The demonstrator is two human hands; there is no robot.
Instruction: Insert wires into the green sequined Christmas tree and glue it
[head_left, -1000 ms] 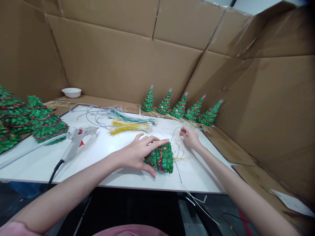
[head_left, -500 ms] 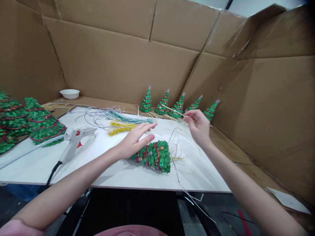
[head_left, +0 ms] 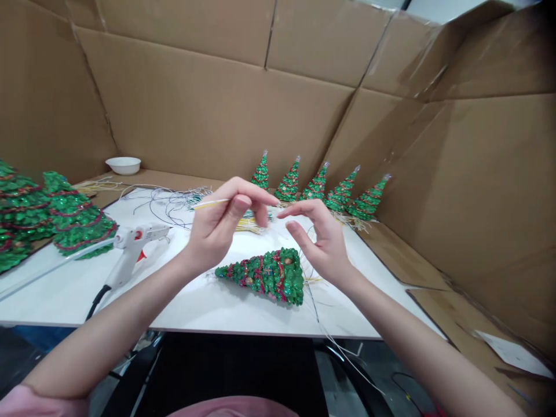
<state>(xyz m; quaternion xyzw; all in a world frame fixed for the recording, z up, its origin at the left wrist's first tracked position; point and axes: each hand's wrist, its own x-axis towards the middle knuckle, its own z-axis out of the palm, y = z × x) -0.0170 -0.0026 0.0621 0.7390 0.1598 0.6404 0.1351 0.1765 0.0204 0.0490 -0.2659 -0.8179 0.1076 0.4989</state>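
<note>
The green, cone-shaped glittery tree with red garlands point(head_left: 264, 275) is lying on its side on the white tabletop point(head_left: 186, 313), nearer to the body than either hand; its long axis is running across the front of the person, the narrow tip pointing left and the broad base facing right, with loose thin pale and dark wires point(head_left: 314, 280) trailing out beyond that base. The right hand point(head_left: 321, 240) is hanging just past the base end, so it is the nearer one to the wires; the left hand point(head_left: 217, 226) is hovering beyond the narrow half, closer to the tip; neither is touching the tree.

The left hand is closing its thumb against its bent index finger and holding a thin yellow-and-white strand point(head_left: 211, 204), whose visible end is sticking out leftward; the right hand is curling loosely, thumb and index finger standing apart, with nothing visible between them (a very fine wire could be escaping notice there); the two index fingertips are almost meeting above the table, though whether they are touching I cannot tell; behind the left hand's fingers the yellow-and-white wire bundle point(head_left: 248, 225) is lying partly hidden, well apart from the tree's tip.
</note>
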